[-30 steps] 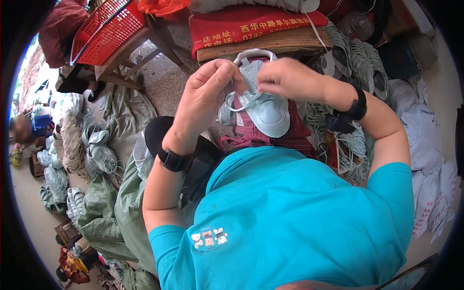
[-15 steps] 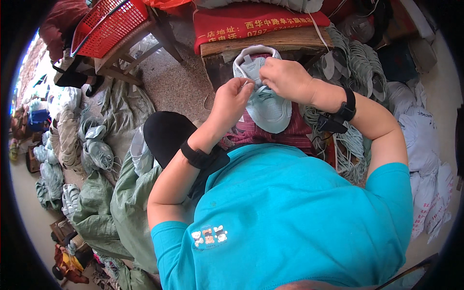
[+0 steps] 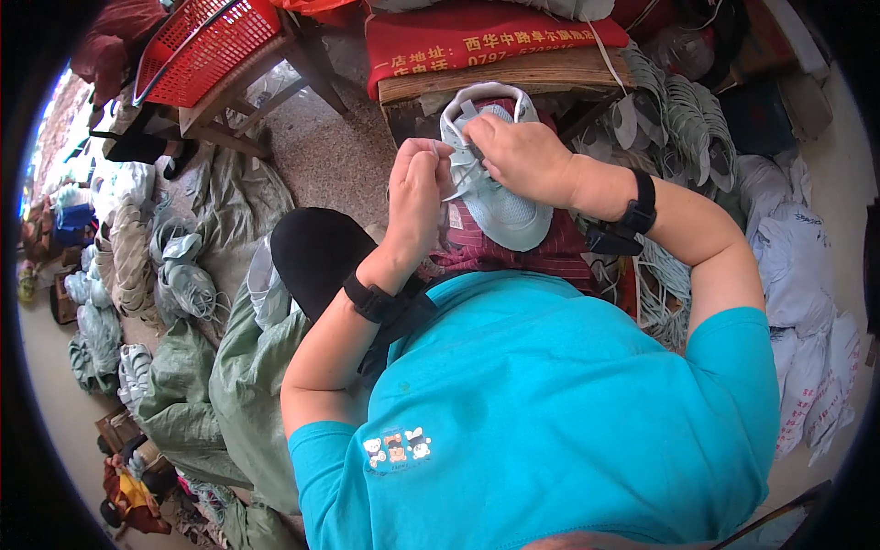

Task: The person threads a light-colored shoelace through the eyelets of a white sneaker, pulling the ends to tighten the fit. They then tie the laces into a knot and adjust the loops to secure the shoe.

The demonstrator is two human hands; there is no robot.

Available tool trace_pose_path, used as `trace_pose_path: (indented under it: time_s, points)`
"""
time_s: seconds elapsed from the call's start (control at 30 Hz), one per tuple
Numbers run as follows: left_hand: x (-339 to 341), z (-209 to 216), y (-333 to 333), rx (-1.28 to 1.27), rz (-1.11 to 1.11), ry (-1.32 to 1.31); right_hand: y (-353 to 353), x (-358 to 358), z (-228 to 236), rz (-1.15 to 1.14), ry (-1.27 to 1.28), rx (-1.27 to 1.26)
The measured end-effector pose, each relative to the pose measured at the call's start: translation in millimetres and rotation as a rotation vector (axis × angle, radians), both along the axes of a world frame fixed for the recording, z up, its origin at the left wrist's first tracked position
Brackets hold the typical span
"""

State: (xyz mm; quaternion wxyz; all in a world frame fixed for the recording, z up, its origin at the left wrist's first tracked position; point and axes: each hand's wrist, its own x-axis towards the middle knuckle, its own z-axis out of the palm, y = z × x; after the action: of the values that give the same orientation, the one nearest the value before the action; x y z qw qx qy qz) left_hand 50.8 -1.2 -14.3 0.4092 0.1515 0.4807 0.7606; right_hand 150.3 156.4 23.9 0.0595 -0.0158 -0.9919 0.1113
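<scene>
A pale blue-grey sneaker [image 3: 513, 218] rests toe toward me on the maroon striped cloth [image 3: 472, 247] over my lap. Its white shoelace [image 3: 466, 174] crosses the front of the tongue. Beside the shoe's left edge, my left hand [image 3: 417, 192] is closed in a pinch on the lace. My right hand [image 3: 527, 160] lies over the shoe's opening and right side, its fingers bent down at the eyelets and tongue. What those right fingertips hold is hidden.
Just beyond the shoe stands a wooden bench [image 3: 513, 84] draped with a red cloth [image 3: 477, 41]. Bundled shoe uppers [image 3: 687, 128] hang to the right, near white sacks [image 3: 793, 266]. On the left are a red basket [image 3: 206, 55] on a stool and green sacks [image 3: 252, 403].
My left hand has moved left, away from the shoe, drawing the lace outward. My right hand has shifted left across the shoe's opening. The shoe has hardly moved.
</scene>
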Motion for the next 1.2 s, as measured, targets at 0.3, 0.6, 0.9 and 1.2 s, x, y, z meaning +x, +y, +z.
trace_pose_path:
  time_s: [0.3, 0.6, 0.9, 1.2]
  points:
    - [-3, -10, -3, 0.009, 0.025, 0.140, 10, -18, -13, 0.058, -0.055, -0.026]
    - [4, 1, 7, -0.172, 0.067, 0.912, -20, -49, 118, 0.066, 0.223, -0.981]
    - [3, 5, 40, -0.288, 0.139, 1.481, -35, -58, 128, 0.212, 0.320, -1.095]
    - [8, 2, 40, -0.355, 0.047, 1.373, 42, 9, 27, 0.250, 0.184, -0.032]
